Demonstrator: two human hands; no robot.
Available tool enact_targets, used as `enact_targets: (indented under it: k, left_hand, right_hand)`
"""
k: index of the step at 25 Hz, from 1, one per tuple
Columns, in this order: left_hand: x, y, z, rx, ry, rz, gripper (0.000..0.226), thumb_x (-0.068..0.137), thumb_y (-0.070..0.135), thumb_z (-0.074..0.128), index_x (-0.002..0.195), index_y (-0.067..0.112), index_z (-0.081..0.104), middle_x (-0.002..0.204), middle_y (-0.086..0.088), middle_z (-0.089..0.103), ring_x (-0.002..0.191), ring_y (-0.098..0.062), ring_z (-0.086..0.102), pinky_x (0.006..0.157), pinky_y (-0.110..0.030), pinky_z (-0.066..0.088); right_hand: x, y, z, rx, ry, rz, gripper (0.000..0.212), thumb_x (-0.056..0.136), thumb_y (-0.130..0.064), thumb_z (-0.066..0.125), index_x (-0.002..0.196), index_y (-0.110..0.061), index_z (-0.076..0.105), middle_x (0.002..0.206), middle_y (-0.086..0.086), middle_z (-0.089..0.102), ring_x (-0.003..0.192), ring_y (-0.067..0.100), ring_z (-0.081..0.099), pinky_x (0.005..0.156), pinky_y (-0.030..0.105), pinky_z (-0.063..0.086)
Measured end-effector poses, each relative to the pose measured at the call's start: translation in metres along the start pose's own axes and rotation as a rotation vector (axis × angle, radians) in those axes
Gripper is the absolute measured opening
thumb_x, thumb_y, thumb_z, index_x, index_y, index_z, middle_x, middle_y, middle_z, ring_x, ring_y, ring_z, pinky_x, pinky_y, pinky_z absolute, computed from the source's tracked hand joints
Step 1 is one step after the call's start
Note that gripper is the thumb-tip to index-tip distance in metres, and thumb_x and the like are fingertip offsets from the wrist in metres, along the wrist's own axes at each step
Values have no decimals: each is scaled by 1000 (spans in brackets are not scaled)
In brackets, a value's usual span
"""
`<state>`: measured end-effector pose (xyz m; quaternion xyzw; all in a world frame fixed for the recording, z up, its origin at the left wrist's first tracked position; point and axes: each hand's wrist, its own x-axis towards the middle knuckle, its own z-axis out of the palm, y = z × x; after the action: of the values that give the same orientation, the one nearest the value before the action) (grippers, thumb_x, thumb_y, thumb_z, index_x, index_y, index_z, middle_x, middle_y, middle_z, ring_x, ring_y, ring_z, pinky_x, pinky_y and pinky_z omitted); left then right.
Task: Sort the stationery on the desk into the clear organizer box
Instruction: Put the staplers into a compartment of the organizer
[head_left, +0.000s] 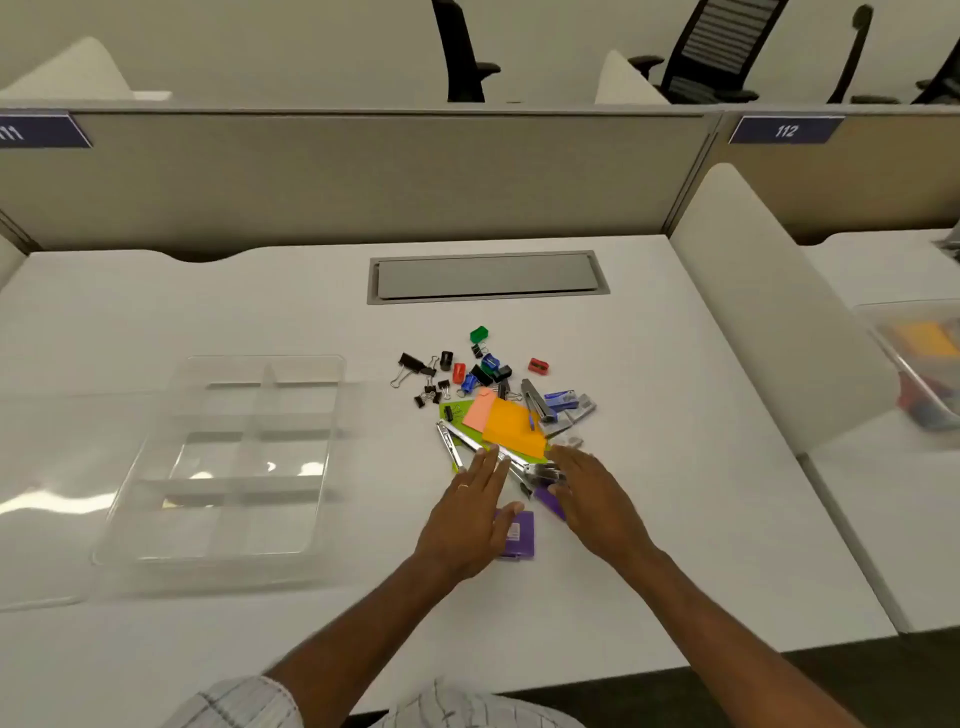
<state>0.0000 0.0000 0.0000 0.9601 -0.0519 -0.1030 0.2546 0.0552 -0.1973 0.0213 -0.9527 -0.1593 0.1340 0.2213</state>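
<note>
- Silver metal marks the stapler (462, 435) at the near edge of the stationery pile (511, 415) on the bench (675, 519). Its long axis slants from far-left to near-right.
- I see the left hand (467, 519) with straight fingers, tips at the stapler. The right hand (592, 499) lies flat just beside it. Neither grips anything.
- The clear organizer box (150, 441) sits well left, so I judge the left hand nearer.

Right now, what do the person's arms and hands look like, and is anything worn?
Both forearms are bare. The left hand has a thin ring on one finger; the right hand shows none. A pale sleeve with thin dark check lines ends near the left elbow.
</note>
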Motion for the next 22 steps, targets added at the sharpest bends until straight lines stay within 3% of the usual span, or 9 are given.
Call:
enact_targets:
  k: [6, 13, 15, 18, 22]
  left_hand:
    - [9, 14, 11, 75, -86, 26, 67, 103, 54, 24, 159, 21, 8, 167, 1, 1, 155, -18, -1, 123, -32, 7]
    - [14, 25, 8, 13, -104, 2, 61, 105, 45, 32, 158, 21, 14, 167, 1, 12, 155, -18, 4, 123, -35, 15]
    - [11, 27, 4, -174, -72, -48, 63, 104, 42, 40, 158, 23, 16, 166, 1, 16, 154, -18, 11, 121, -35, 25]
    - [6, 29, -3, -660, 76, -192, 63, 101, 38, 50, 157, 26, 23, 161, 5, 31, 144, -16, 37, 104, -24, 42]
    - [-4, 26, -17, -1262, 153, -375, 40, 101, 41, 50, 140, 30, 51, 136, 4, 63, 112, -9, 68, 87, -23, 55]
  right_hand:
    - [5, 13, 12, -86, 19, -60, 49, 87, -17, 73, 132, -17, 55, 132, 5, 61, 120, 20, 57, 94, 26, 48]
    - [16, 14, 9, -204, -36, -92, 66, 81, -24, 80, 139, -19, 49, 139, 5, 57, 126, 22, 55, 99, 29, 48]
    - [16, 8, 5, -187, -4, -119, 60, 86, -20, 76, 140, -17, 50, 140, 6, 57, 127, 22, 54, 102, 31, 46]
    - [15, -10, -4, 125, 106, -99, 44, 95, -17, 65, 137, -15, 53, 136, 5, 59, 125, 20, 54, 102, 30, 44]
    - [19, -54, -9, 490, 62, -66, 41, 95, -28, 66, 132, -19, 55, 120, -6, 65, 107, 8, 62, 87, 21, 53]
